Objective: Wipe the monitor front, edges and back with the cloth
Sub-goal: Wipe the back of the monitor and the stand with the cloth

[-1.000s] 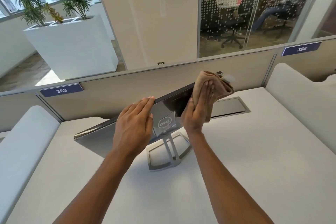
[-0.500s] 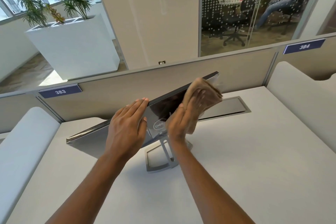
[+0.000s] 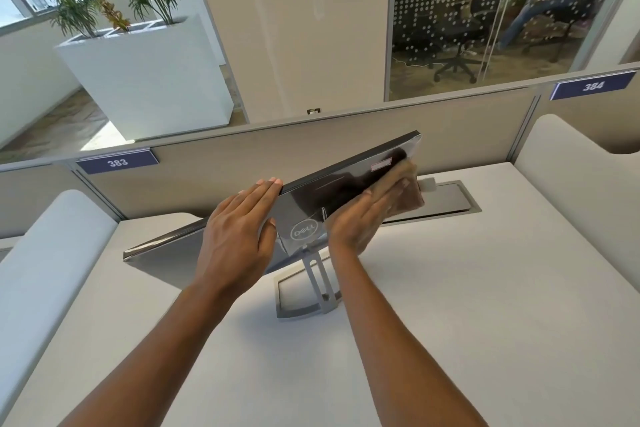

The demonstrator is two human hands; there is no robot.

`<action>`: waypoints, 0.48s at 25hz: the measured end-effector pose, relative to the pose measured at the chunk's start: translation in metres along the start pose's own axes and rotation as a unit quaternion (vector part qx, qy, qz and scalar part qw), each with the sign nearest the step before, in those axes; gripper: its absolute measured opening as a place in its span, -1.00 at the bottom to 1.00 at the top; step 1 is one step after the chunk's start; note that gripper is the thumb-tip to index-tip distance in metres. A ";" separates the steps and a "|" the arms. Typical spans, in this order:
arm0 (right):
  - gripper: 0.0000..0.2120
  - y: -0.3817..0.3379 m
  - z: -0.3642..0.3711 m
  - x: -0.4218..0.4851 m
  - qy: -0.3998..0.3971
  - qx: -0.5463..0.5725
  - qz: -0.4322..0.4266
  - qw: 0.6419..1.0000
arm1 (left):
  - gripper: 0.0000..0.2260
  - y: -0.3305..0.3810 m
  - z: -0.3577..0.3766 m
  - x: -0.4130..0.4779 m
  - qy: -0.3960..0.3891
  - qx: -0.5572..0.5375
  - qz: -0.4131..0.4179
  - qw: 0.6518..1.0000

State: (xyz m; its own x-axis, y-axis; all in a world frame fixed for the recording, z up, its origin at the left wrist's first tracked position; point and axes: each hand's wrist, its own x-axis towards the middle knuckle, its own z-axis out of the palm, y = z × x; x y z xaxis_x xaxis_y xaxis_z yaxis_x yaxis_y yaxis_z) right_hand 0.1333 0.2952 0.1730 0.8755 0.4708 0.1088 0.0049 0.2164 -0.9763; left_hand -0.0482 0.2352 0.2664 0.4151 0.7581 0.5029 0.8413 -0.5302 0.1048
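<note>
Head view: the monitor (image 3: 308, 199) stands tilted on the desk (image 3: 467, 288), back toward the person. The left hand (image 3: 239, 236) lies flat, fingers straight, at its top edge. The right hand (image 3: 360, 218), blurred, seems to press the cloth (image 3: 410, 191) flat-fingered against the back. A hard push could tip the monitor on its thin stand (image 3: 313, 291).

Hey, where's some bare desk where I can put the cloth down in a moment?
Widest bare desk: right of the stand, up to the right divider. Also the near-left strip between your left arm and the left divider. Crowded: under the tilted monitor, around the stand and the hatch behind it.
</note>
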 end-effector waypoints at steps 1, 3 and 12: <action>-0.33 -0.004 -0.003 0.008 0.007 0.052 0.075 0.996 | -0.47 0.001 0.000 0.000 -0.002 -0.001 -0.001 1.000; -0.27 -0.008 -0.008 0.020 0.039 0.199 0.192 0.960 | -0.46 0.001 0.000 0.001 -0.006 -0.002 -0.002 1.000; -0.19 -0.040 -0.010 -0.001 0.091 0.189 0.338 0.917 | -0.45 0.001 -0.003 -0.001 -0.010 0.006 0.001 1.000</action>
State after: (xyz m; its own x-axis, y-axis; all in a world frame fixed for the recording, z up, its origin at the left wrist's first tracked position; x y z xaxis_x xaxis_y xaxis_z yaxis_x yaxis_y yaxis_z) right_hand 0.1369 0.2773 0.2096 0.6834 0.4631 -0.5644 -0.7066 0.2250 -0.6709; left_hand -0.0486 0.2332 0.2686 0.4240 0.7646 0.4854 0.8445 -0.5274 0.0931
